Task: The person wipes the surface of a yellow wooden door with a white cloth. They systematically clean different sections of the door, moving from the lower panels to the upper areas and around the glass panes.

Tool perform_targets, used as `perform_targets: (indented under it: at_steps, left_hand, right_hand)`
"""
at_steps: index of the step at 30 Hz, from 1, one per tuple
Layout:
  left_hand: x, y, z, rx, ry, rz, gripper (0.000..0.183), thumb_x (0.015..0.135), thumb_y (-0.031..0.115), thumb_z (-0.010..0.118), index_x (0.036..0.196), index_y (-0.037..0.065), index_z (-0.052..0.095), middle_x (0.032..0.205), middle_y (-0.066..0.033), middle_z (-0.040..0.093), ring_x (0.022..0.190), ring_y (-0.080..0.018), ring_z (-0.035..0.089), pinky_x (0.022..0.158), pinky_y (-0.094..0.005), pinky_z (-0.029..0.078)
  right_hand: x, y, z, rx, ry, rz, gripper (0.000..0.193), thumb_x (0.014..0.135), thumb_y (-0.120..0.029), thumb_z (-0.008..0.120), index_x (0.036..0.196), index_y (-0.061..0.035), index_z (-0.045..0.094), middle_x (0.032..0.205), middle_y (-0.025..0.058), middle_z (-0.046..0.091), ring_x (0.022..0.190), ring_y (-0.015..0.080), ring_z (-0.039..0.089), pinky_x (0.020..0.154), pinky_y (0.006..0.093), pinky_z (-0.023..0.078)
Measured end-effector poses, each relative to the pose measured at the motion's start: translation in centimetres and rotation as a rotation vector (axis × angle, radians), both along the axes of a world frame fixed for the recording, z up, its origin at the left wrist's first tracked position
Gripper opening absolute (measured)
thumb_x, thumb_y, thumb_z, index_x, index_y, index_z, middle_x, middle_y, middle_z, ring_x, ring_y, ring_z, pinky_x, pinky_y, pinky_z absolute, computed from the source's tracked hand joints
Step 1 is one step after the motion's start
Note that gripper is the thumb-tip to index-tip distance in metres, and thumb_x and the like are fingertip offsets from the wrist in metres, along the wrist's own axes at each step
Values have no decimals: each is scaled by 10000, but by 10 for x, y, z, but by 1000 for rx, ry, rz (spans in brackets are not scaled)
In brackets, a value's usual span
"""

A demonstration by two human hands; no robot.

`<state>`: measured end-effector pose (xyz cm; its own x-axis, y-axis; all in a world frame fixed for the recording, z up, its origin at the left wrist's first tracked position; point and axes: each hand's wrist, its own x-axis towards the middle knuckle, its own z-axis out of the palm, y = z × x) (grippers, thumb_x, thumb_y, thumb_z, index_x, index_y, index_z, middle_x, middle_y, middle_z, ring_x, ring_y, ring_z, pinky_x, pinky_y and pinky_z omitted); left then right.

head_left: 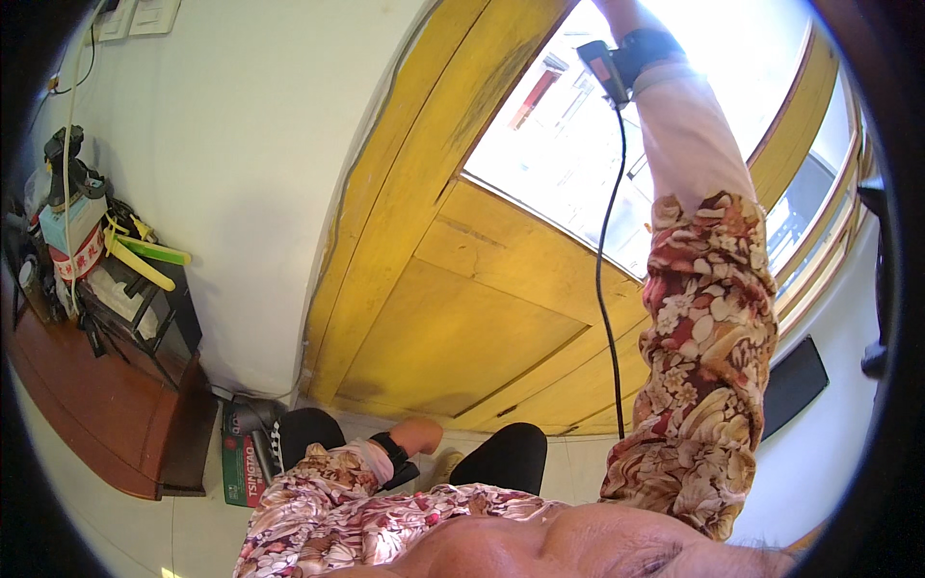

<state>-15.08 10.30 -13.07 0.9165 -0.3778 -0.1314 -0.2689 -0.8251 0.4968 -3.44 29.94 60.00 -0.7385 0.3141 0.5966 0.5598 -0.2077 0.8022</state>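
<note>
My right arm, in a floral sleeve with a pale cuff, reaches up in front of the bright window (540, 144) of a yellow wooden door (462, 328). My right hand (624, 13) is cut off by the top edge, so its fingers and anything in them are hidden. A dark device (605, 72) with a black cable (607, 279) is strapped to that wrist. Low down, my left hand (420, 436) hangs near the door's bottom, wearing a black wristband (389, 449). It looks rounded, but its fingers are turned out of sight.
At the left, a brown wooden cabinet (106, 414) carries a black rack, a box (75, 231), and yellow and green handled tools (149, 252). A green and red carton (241, 469) stands on the floor beside it. A dark panel (798, 385) is at the right.
</note>
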Motion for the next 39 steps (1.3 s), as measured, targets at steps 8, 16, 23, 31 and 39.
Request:
perform_targets:
  at_steps: [8,16,23,31,39]
  left_hand:
    - [-3,3,9,-71,-43,41,188,723,117,643,834,27,766,899,-220,728,824,-405,711,685,-496,554]
    - [1,-4,-7,-48,7,29,184,706,107,653,826,22,763,892,-229,722,819,-416,708,685,-501,556]
    - [7,-5,-24,8,-6,44,203,728,86,632,867,25,767,893,-226,726,844,-412,713,705,-501,561]
    - [-21,15,75,-457,-166,-39,209,828,197,649,772,1,695,731,-181,689,674,-324,664,686,-420,547]
    - [-105,68,281,-1847,-23,-645,128,969,24,575,1029,-58,653,767,-62,621,642,-107,581,597,-241,462]
  right_hand:
    - [8,2,58,423,100,102,302,897,-135,628,1193,-90,665,1237,228,613,1167,437,557,1036,492,450]
    - [9,5,50,365,267,177,314,949,-171,621,1247,-75,651,1336,254,569,1259,431,515,1095,469,415]
    - [6,6,5,288,345,160,340,956,-140,611,1286,-61,621,1444,256,505,1330,443,472,1134,465,390]
    - [-3,-8,-42,141,358,123,364,932,-111,609,1296,-108,616,1470,249,480,1361,430,444,1140,456,389]
    - [1,-4,-31,203,161,69,362,922,-112,606,1284,-102,608,1396,253,523,1285,448,486,1091,490,422]
